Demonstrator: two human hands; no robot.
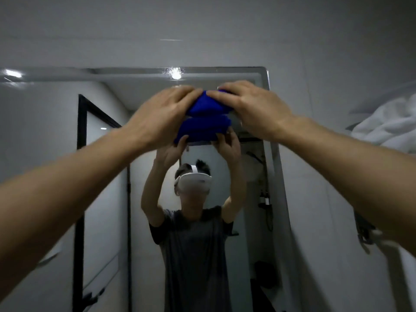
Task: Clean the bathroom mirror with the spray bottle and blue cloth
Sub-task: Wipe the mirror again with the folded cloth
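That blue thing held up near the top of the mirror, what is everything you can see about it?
The blue cloth is a vivid royal blue, soft-looking fabric, bunched into a thick wad. It sits high on the mirror, near its top edge, with its reflection showing just below. The left hand and right hand both cover it from either side, hiding much of it.

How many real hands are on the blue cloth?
2. The left hand presses the blue cloth from the left, the right hand from the right; the mirror reflects both.
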